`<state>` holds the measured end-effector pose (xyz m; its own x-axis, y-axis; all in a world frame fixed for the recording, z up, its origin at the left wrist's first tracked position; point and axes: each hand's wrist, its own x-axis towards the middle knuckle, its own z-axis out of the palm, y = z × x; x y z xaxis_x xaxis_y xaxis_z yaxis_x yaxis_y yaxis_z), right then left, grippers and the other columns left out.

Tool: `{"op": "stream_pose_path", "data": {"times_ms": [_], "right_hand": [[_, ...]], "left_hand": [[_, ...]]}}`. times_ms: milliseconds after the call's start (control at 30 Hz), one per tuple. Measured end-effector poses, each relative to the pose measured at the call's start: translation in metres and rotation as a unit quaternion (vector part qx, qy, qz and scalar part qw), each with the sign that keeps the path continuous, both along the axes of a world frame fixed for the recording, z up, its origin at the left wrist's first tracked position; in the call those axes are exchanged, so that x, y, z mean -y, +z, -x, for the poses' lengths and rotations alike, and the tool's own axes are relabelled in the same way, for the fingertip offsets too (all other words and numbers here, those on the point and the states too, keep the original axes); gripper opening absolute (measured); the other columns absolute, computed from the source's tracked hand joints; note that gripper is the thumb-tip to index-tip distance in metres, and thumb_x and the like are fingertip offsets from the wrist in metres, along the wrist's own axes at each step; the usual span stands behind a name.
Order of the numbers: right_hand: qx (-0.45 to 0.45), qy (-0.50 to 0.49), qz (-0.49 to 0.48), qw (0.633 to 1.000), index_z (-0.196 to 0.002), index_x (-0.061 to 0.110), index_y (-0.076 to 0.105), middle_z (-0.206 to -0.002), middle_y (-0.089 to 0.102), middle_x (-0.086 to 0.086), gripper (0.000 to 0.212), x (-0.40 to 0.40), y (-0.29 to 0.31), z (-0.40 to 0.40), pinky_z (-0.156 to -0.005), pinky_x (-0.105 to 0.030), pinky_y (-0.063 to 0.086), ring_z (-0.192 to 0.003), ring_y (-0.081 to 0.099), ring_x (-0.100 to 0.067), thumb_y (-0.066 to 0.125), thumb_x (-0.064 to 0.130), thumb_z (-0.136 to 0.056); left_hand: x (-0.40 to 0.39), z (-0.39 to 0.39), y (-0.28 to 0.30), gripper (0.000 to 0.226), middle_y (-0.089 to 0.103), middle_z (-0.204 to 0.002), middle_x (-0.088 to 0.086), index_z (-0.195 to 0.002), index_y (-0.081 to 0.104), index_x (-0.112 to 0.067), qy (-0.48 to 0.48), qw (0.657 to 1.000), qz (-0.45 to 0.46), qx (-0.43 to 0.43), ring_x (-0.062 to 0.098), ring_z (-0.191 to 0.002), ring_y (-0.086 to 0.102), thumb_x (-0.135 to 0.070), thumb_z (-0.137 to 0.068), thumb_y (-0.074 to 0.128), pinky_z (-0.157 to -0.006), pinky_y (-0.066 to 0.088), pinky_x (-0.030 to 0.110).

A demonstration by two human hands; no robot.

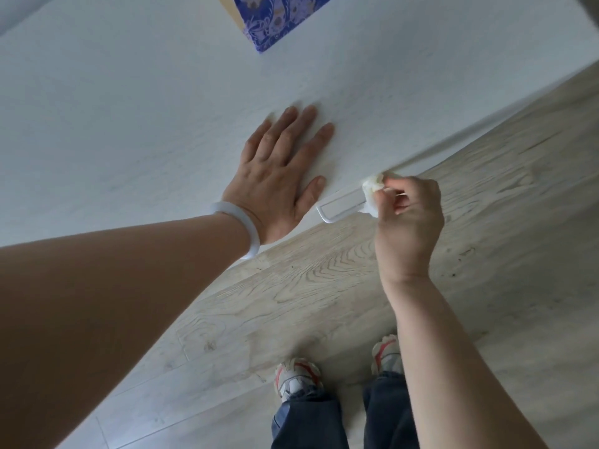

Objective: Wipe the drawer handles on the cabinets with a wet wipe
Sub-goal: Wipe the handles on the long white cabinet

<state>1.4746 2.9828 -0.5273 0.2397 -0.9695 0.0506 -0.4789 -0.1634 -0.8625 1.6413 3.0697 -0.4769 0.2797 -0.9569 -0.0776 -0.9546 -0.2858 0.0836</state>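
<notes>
A white cabinet front [146, 124] fills the upper left of the head view, seen steeply from above. A white bar handle [337, 210] juts from its lower edge. My left hand [278, 176] lies flat on the cabinet face just left of the handle, fingers spread, a pale bangle on the wrist. My right hand [408, 218] pinches a crumpled white wet wipe [371, 192] against the right end of the handle. The wipe and my fingers hide that end of the bar.
Pale wood-grain floor [324, 286] runs below the cabinet. My two feet in white and red sneakers [296, 379] stand close to it. A blue patterned cloth [278, 17] hangs over the cabinet's top edge.
</notes>
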Motion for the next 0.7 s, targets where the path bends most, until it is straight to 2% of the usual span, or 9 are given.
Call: {"op": "stream_pose_path", "data": {"times_ms": [33, 133, 200, 267, 333, 400, 467, 600, 700], "right_hand": [[0.007, 0.003, 0.005, 1.0, -0.086, 0.002, 0.07, -0.097, 0.055, -0.013, 0.011, -0.006, 0.0, -0.003, -0.073, -0.012, 0.046, -0.081, 0.061, -0.026, 0.063, -0.004, -0.081], [-0.003, 0.068, 0.025, 0.997, -0.082, 0.001, 0.068, -0.097, 0.053, -0.014, 0.01, -0.028, 0.001, -0.011, -0.072, -0.031, 0.054, -0.084, 0.062, -0.027, 0.062, -0.007, -0.082], [-0.033, 0.135, 0.028, 0.99, -0.084, 0.002, 0.068, -0.094, 0.053, -0.013, 0.009, -0.034, 0.002, -0.008, -0.071, -0.035, 0.054, -0.082, 0.062, -0.029, 0.062, -0.005, -0.083], [-0.046, 0.146, 0.048, 0.987, -0.085, 0.003, 0.069, -0.093, 0.056, -0.013, 0.009, -0.024, 0.002, -0.001, -0.073, -0.023, 0.051, -0.081, 0.062, -0.027, 0.065, -0.004, -0.082], [-0.031, 0.087, 0.058, 0.994, -0.085, 0.002, 0.071, -0.096, 0.057, -0.015, 0.009, -0.01, 0.001, 0.005, -0.076, -0.009, 0.045, -0.084, 0.061, -0.025, 0.065, -0.004, -0.083], [-0.017, 0.035, 0.056, 0.998, -0.086, 0.001, 0.071, -0.1, 0.054, -0.019, 0.01, -0.01, 0.0, 0.003, -0.078, -0.01, 0.046, -0.088, 0.059, -0.023, 0.063, -0.004, -0.084], [-0.022, 0.039, 0.052, 0.998, -0.089, 0.0, 0.07, -0.105, 0.049, -0.021, 0.01, -0.023, 0.0, -0.004, -0.08, -0.013, 0.048, -0.092, 0.054, -0.018, 0.063, -0.005, -0.084], [-0.009, 0.17, 0.034, 0.985, -0.097, 0.001, 0.069, -0.108, 0.045, -0.017, 0.012, -0.013, -0.006, 0.007, -0.08, -0.021, 0.052, -0.088, 0.057, -0.019, 0.061, -0.003, -0.089], [-0.017, 0.156, 0.062, 0.986, -0.094, 0.007, 0.072, -0.107, 0.05, -0.015, 0.013, 0.004, -0.005, 0.015, -0.082, -0.006, 0.044, -0.092, 0.056, -0.015, 0.066, 0.0, -0.086]], "left_hand": [[0.0, 0.0, 0.0, 0.06, 0.016, -0.159, 0.006, -0.152, 0.021, -0.022, 0.0, 1.0, 0.0, 0.001, 0.025, -0.147, 0.01, -0.048, -0.099, 0.024, -0.12, 0.009, 0.043], [-0.001, -0.001, -0.002, 0.06, 0.016, -0.159, 0.006, -0.152, 0.021, -0.022, -0.001, 1.0, 0.002, 0.003, 0.025, -0.147, 0.01, -0.049, -0.099, 0.025, -0.12, 0.009, 0.044], [0.0, -0.001, -0.002, 0.06, 0.017, -0.159, 0.007, -0.152, 0.021, -0.021, -0.001, 1.0, 0.004, 0.004, 0.025, -0.147, 0.011, -0.049, -0.098, 0.025, -0.119, 0.01, 0.044], [0.0, -0.001, -0.002, 0.06, 0.017, -0.159, 0.007, -0.152, 0.021, -0.021, 0.0, 1.0, 0.005, 0.006, 0.025, -0.147, 0.012, -0.049, -0.098, 0.025, -0.119, 0.01, 0.044], [0.0, 0.0, -0.002, 0.06, 0.017, -0.159, 0.007, -0.152, 0.021, -0.022, 0.0, 1.0, 0.003, 0.005, 0.025, -0.147, 0.012, -0.049, -0.098, 0.025, -0.119, 0.01, 0.044], [0.0, 0.0, -0.001, 0.06, 0.017, -0.159, 0.007, -0.152, 0.021, -0.022, 0.001, 1.0, 0.001, 0.003, 0.025, -0.147, 0.012, -0.049, -0.098, 0.026, -0.119, 0.01, 0.044], [-0.001, -0.001, -0.001, 0.06, 0.016, -0.159, 0.007, -0.152, 0.021, -0.022, 0.003, 1.0, -0.003, 0.002, 0.025, -0.147, 0.011, -0.049, -0.098, 0.026, -0.119, 0.01, 0.044], [0.0, -0.001, -0.001, 0.061, 0.014, -0.16, 0.006, -0.152, 0.019, -0.022, 0.003, 1.0, -0.013, 0.003, 0.025, -0.147, 0.01, -0.049, -0.098, 0.024, -0.119, 0.01, 0.045], [0.0, -0.001, -0.001, 0.06, 0.013, -0.16, 0.005, -0.153, 0.018, -0.023, 0.004, 1.0, -0.016, 0.001, 0.025, -0.148, 0.009, -0.049, -0.098, 0.023, -0.119, 0.01, 0.046]]}}
